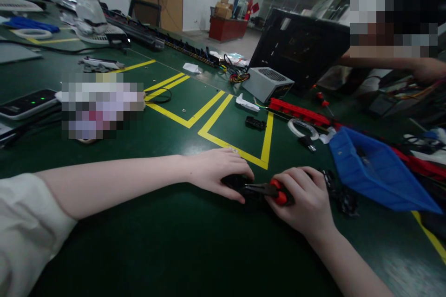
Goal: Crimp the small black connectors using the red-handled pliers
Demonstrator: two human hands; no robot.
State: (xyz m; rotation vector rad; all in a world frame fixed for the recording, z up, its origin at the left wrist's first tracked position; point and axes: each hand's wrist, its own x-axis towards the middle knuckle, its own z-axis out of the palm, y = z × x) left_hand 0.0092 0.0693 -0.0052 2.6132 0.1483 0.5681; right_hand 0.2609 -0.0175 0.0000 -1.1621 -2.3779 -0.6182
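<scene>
Black part (pixel 232 181) in the left hand (pixel 221 171), over the green counter (pixel 156 250).
Fingers and thumb closed about it at left; next, tips of red-handled pliers (pixel 265 189) at its right end, contact unclear; then the right hand (pixel 304 197), wrapped round the pliers' handles; farther right, black pieces (pixel 347 202) beside a blue bin (pixel 386 192).

"What's carrying all this?"
"A dark green table (pixel 132 241), marked with yellow tape (pixel 267 141) around mid-frame."
"What lies on it at the right?"
"A blue bin (pixel 378 188), with a white coil (pixel 294 133) to its upper left and a small black part (pixel 256 123) nearer the centre."
"At the left edge?"
"A flat device (pixel 22 106) showing green lights."
"Upper right of centre?"
"A grey vented box (pixel 257 84)."
</scene>
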